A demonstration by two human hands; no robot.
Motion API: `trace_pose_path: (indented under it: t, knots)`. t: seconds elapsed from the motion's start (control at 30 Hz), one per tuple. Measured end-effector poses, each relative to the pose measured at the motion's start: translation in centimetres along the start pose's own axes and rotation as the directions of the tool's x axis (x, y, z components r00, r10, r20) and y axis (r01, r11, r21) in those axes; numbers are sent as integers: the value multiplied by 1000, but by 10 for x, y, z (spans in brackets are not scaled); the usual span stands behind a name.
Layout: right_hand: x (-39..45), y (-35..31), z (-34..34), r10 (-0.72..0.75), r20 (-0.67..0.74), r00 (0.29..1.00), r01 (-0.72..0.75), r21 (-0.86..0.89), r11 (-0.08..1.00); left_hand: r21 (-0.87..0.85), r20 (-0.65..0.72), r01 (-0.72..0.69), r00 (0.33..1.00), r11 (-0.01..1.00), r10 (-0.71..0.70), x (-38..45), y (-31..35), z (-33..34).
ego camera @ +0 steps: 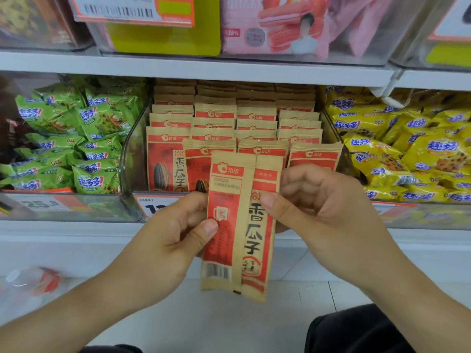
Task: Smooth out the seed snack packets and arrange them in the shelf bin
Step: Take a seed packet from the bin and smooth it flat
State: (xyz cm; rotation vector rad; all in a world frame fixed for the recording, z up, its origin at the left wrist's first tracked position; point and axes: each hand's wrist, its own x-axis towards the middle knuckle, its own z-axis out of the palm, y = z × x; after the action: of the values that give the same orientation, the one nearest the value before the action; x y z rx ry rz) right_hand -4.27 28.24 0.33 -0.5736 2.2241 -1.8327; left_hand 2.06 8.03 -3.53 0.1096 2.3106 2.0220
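Two tan-and-red paper seed packets [239, 225] pinched upright between left hand [175, 233] and right hand [321, 207] fingers, unplaced before the nearly full clear plastic shelf bin [132, 159].

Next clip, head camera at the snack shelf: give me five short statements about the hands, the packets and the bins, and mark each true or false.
1. Both hands hold seed packets in front of the shelf. True.
2. The left hand hangs free, touching nothing. False: its thumb pinches the packets' left edge.
3. The held packets stand upright, barcode end down. True.
4. The middle bin holds green packets. False: it holds rows of tan-and-red seed packets; green packets fill the bin to its left.
5. The right hand grips the packets' right edge. True.
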Motion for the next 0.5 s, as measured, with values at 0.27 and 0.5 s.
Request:
trace_pose_path:
  t: [0.27,0.5]
  knots:
    - [-3,0,5,58,40,998,-60,62,996,-25,-221,10,975,1000,-16,0,5,3]
    - [-9,4,19,3,160,987,2,-32,999,53,-244,-6,970,999,19,-2,7,7]
